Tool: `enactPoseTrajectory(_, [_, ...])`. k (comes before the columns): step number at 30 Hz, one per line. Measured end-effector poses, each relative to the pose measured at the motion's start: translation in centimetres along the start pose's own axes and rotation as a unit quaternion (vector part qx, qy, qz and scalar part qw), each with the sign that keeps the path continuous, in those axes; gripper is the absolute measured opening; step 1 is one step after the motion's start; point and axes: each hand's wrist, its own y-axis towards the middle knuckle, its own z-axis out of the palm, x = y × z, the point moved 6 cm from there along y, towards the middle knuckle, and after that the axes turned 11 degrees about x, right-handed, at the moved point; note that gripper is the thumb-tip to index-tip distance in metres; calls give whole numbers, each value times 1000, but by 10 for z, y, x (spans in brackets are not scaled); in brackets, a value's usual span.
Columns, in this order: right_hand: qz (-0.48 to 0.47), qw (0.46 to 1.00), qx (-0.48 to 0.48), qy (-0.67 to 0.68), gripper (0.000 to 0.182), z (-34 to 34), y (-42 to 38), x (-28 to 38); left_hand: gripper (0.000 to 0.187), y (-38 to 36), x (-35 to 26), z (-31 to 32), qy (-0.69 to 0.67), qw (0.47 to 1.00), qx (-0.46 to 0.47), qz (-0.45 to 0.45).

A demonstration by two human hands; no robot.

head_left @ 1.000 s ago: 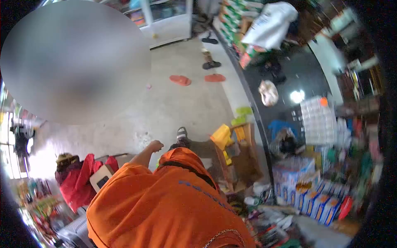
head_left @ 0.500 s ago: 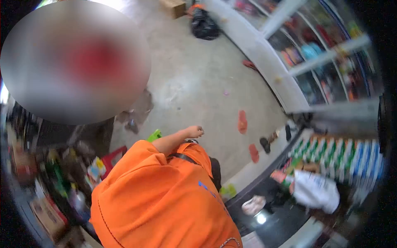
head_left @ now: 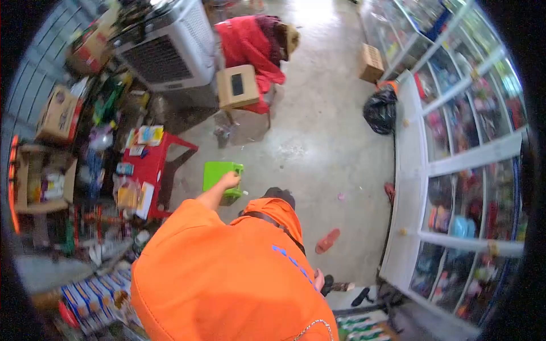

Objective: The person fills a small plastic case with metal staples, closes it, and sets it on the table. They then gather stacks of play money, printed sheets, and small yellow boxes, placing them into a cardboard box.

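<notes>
My left hand (head_left: pixel 230 180) reaches forward over a small green plastic stool (head_left: pixel 218 170). Its fingers curl at the stool's right edge and appear to grip it. Low at my right side, part of my right hand (head_left: pixel 319 278) shows past the orange shirt (head_left: pixel 239 278); its fingers are mostly hidden. Just left of the stool stands a red table (head_left: pixel 156 170) with packets and papers on it. A reddish slipper (head_left: pixel 327 241) lies on the floor ahead of my right hand.
A grey air cooler (head_left: pixel 170 51) stands at the upper left, near a stool-like seat (head_left: pixel 230 96) bearing a dark rectangle. Red cloth (head_left: pixel 244 42) drapes behind. Glass-fronted cabinets (head_left: pixel 443 167) line the right, with a black bag (head_left: pixel 380 111) beside them.
The view has swung, bringing the table, stool and cooler further into sight. My left hand has moved from beside my body to the green stool. Part of my right hand has come into view.
</notes>
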Motion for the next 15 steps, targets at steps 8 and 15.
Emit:
enactPoseTrajectory(8, [28, 981, -25, -189, 38, 102, 51, 144, 26, -40, -39, 51, -218, 971, -44, 90])
enactPoseTrajectory(15, [75, 965, 57, -247, 45, 201, 164, 165, 17, 30, -71, -230, -159, 883, -401, 187])
